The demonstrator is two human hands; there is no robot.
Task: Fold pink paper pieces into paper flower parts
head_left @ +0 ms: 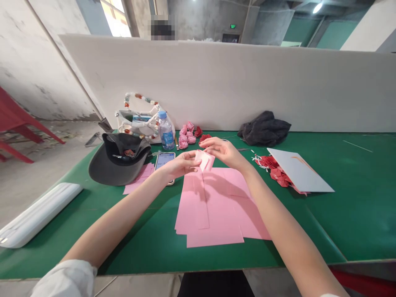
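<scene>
A small folded piece of pink paper [204, 160] is held in the air above the table, between my left hand [181, 164] and my right hand [223, 151]. The fingertips of both hands press on its edges, and part of it is hidden behind them. Just below my hands lies a loose stack of large pink paper sheets [213, 206]. A smartphone [164, 161] lies close to my left wrist, its lower end partly hidden by my forearm.
A dark cap [119, 163] rests on the green table [346, 222] beside small pink sheets [139, 179]. Behind stand a water bottle [166, 131], a beaded bag [139, 117], and folded pink paper pieces [185, 136]. Red folded paper [274, 169] lies partly under a white board [297, 171].
</scene>
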